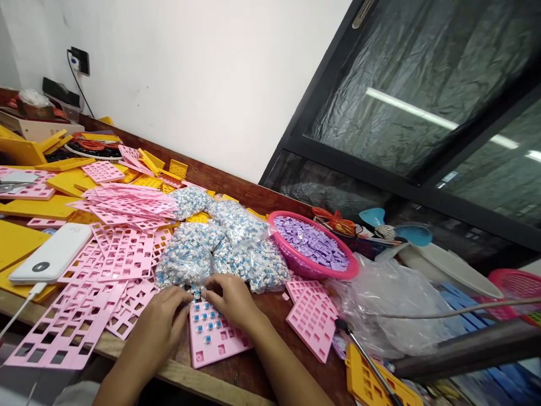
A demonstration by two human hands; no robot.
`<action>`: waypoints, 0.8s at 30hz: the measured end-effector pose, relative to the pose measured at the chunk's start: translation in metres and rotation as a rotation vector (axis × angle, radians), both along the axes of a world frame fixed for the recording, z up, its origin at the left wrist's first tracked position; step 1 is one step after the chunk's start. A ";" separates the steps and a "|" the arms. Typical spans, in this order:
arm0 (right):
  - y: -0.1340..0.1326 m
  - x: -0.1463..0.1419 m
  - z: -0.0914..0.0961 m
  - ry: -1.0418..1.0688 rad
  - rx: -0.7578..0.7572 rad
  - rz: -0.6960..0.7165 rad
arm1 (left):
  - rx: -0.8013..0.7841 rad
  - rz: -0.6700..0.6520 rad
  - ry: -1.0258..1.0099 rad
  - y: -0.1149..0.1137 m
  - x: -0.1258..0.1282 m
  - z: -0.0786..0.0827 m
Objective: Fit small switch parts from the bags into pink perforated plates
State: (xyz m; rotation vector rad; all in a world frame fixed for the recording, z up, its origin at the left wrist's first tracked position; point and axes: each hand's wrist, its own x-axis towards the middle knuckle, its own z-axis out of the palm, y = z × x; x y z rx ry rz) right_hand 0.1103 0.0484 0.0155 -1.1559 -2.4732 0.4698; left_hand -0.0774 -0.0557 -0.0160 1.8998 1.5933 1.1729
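A pink plate with square sockets (221,348) lies on the table in front of me. Several small blue-and-white key switches (208,326) sit in its upper left sockets. At the plate's far edge, my left hand (169,310) has its fingertips pressed together by loose switches; whatever they grip is hidden. My right hand (232,299) reaches over the plate from the right, thumb and forefinger closed around a key switch beside the left fingertips. Just beyond the hands lie clear bags full of such switches (186,254).
Pink cut-out plates (127,254) pile up on the left, near a white power bank (51,254) and yellow panels (67,183). A pink basket (279,248) holds purple pieces. Further right are more pink plates (310,321), crumpled clear plastic (393,304) and a dark rod (372,366).
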 end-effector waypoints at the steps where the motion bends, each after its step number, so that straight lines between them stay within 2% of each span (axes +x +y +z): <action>1: -0.001 -0.002 -0.001 0.021 -0.041 -0.023 | 0.000 -0.010 -0.008 -0.002 0.001 0.000; 4: -0.003 -0.006 -0.004 0.089 -0.134 -0.041 | 0.006 -0.018 -0.032 -0.006 0.004 0.001; 9: 0.000 -0.002 -0.009 0.162 -0.192 -0.038 | 0.016 -0.026 -0.048 -0.008 0.004 0.003; 16: 0.004 0.005 -0.007 0.170 -0.318 -0.028 | 0.084 -0.138 -0.029 -0.011 0.000 0.001; 19: 0.005 0.005 -0.007 0.205 -0.263 -0.071 | 0.089 -0.207 0.004 -0.013 -0.001 0.002; 21: 0.004 0.005 -0.006 0.196 -0.165 -0.085 | 0.096 -0.239 0.030 -0.015 -0.001 0.003; 24: 0.003 0.007 -0.004 0.129 -0.075 -0.025 | 0.114 -0.261 0.055 -0.018 0.000 0.002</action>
